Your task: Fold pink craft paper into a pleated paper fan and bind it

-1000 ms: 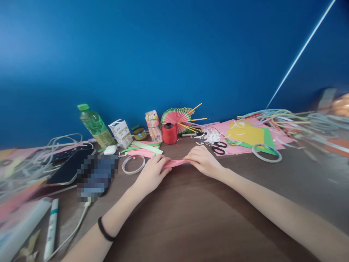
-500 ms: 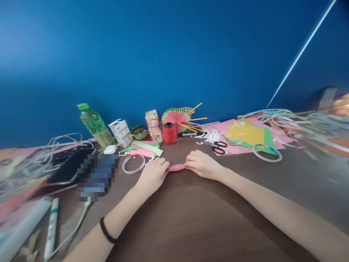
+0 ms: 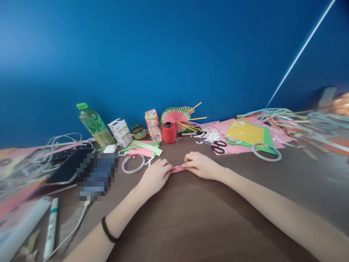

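My left hand and my right hand rest on the brown table, fingertips nearly meeting. Between them lies a narrow pink paper strip, pinched at each end by curled fingers. Only a short piece of the strip shows between the hands. A black band circles my left wrist. A clear tape ring lies just left of my left hand, beside a small stack of pink and green paper strips.
Along the blue wall stand a green bottle, a small carton, a red thread spool and a paper fan. Black scissors, coloured sheets and another tape ring lie right. Phones, cables and a pen lie left.
The hands have drawn closer together, so less of the pink strip shows between them. The strip has come down from slightly raised to lying on the table.
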Demonstrator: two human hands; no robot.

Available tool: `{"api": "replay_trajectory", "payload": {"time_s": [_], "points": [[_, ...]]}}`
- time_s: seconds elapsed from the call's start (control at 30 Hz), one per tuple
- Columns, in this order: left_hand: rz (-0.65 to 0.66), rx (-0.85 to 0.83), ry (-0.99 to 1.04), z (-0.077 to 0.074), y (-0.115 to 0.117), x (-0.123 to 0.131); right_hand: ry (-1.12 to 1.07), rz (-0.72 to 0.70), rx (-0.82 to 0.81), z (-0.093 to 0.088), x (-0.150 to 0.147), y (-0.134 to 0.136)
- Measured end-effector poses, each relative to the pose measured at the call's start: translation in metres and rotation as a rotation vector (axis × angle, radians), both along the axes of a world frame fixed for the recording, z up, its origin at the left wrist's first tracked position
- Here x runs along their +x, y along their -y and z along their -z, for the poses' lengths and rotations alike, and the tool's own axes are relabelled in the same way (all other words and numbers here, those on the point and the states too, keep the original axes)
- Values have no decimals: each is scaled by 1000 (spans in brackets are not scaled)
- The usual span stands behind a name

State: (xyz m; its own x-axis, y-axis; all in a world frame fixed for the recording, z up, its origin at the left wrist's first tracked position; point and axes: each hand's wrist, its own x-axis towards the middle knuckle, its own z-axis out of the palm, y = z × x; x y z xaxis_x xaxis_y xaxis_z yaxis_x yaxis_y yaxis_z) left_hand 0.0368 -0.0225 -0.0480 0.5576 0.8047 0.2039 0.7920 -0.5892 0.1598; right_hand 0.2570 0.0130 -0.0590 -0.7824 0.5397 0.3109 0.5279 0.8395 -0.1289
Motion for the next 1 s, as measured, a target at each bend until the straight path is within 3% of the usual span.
{"api": "replay_trajectory", "payload": {"time_s": [0.27, 0.43, 0.7, 1.0], "points": [[-117, -159, 198, -3, -9, -3, -305, 210, -379, -2, -6, -2], [-211, -294, 336, -1, -19, -10, -359, 305, -538, -2, -9, -8], [-241, -368, 358, -3, -24, -11, -360, 340, -502, 5, -11, -14], [-248, -371, 365, -2, -23, -10, -364, 396, -538, 0, -12, -13]]}}
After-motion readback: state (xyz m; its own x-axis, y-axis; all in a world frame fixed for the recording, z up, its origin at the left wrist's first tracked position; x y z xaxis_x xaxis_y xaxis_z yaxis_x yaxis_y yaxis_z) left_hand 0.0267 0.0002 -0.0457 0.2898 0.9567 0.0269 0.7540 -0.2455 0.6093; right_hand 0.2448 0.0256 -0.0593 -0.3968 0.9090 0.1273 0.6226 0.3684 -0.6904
